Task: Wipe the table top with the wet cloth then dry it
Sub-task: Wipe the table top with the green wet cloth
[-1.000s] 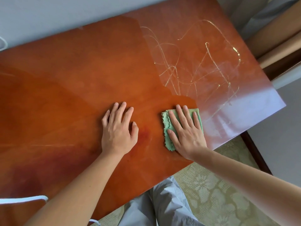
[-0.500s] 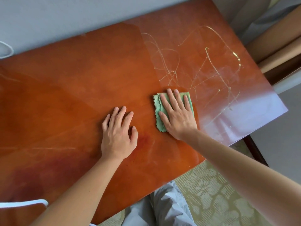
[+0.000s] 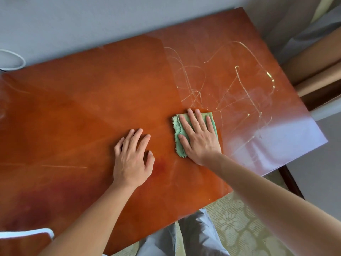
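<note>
Head view: a glossy reddish-brown table top [image 3: 83, 111] fills most of the frame, its far edge against a grey wall [image 3: 92, 19]. The folded green cloth [image 3: 178, 133] lies flat on the table top, right of its centre and nearer its front edge than the wall. The right hand [image 3: 198, 137] lies palm down on the cloth, fingers straight and slightly spread, pressing it onto the surface; the cloth's scalloped edge shows to the left of the hand and a strip shows beyond the fingertips. The left hand [image 3: 132, 159] rests palm down directly on the table top, just left of the cloth and not touching it, fingers straight and slightly fanned, holding nothing. Thin looping streaks of liquid [image 3: 239, 84] mark the table top beyond and to the right of the cloth, where the surface reflects pale light. A faint streak [image 3: 64, 166] lies left of the left hand. Below the table's front edge, light grey trousers [image 3: 193, 235] and a patterned green floor covering [image 3: 239, 222] are visible.
</note>
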